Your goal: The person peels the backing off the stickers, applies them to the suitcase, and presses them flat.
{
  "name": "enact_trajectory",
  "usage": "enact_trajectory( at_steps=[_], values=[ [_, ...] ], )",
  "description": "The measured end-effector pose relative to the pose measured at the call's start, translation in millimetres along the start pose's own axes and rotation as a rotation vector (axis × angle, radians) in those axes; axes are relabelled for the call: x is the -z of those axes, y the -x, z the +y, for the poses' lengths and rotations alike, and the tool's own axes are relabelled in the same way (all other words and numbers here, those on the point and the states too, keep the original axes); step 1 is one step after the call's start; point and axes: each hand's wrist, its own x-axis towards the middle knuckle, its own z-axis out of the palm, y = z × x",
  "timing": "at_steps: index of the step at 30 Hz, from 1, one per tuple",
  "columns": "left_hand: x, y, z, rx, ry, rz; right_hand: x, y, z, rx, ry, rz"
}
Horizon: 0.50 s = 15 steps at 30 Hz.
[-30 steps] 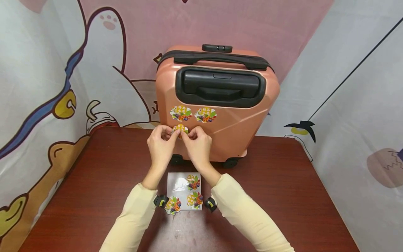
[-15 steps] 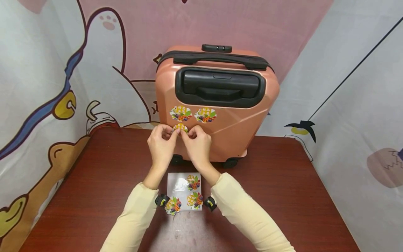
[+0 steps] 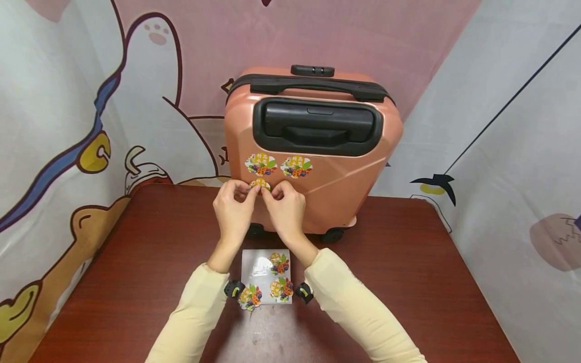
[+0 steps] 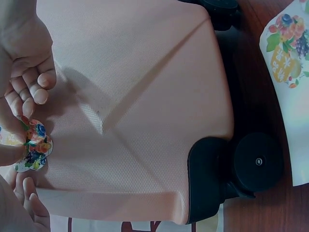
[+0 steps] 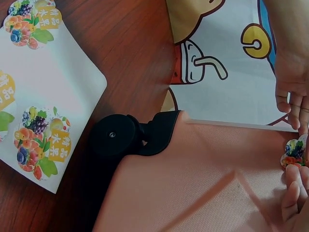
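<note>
In the head view a fruit-printed sticker (image 3: 260, 183) lies against the front of the pink suitcase (image 3: 336, 186), below two similar stickers. My left hand (image 3: 231, 207) pinches its left edge and my right hand (image 3: 288, 206) its right edge, thumbs side by side over its lower part. The left wrist view shows the fruit end of that sticker (image 4: 37, 147) between the fingers. At the right edge of the right wrist view, the sticker (image 5: 293, 151) is partly covered by fingers. Whether it is fully stuck down I cannot tell.
A white sheet (image 3: 254, 256) with several fruit stickers lies on the brown table (image 3: 386, 282) between my forearms. One sticker (image 3: 249, 297) overhangs its lower left corner. The suitcase stands upright on black wheels (image 3: 333, 234), before a cartoon-printed cloth (image 3: 354, 35).
Both thumbs have shifted very slightly on the sticker, and its lower part is more covered than a second ago. Otherwise the hands, suitcase and sheet hold their places.
</note>
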Motion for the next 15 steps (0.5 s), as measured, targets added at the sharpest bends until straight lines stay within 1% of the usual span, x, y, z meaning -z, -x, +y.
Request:
enact_trajectory(
  at_steps=[9,15],
  values=[
    [0.2,0.1,0.9,0.005,-0.009,-0.002,-0.2,-0.8,-1.4,-0.008,0.029,-0.002],
    [0.3,-0.3,-0.2,-0.01,-0.015,0.004,-0.8,-1.2,-1.5,-0.016,0.047,0.002]
  ],
)
